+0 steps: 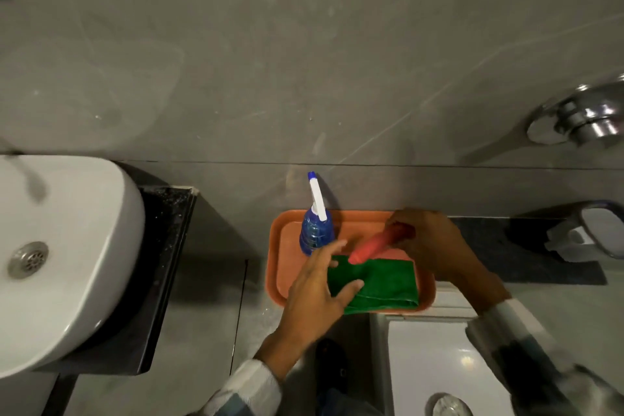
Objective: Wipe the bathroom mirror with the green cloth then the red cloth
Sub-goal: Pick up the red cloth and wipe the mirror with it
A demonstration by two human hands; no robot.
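Green cloth (381,284) lies folded directly under the spread, empty left hand (317,290), while the right hand (432,243) pinches the red cloth (378,243) above it.

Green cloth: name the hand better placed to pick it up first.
Left. The left hand is open with its fingers spread at the green cloth on the orange tray. The right hand is busy gripping the rolled red cloth.

— Where's the green cloth (378,284)?
— Folded flat in the orange tray (280,267), under my left hand (317,294).
— And the red cloth (378,243)?
— Bunched into a roll, tilted, gripped in my right hand (429,243), its end touching the green.
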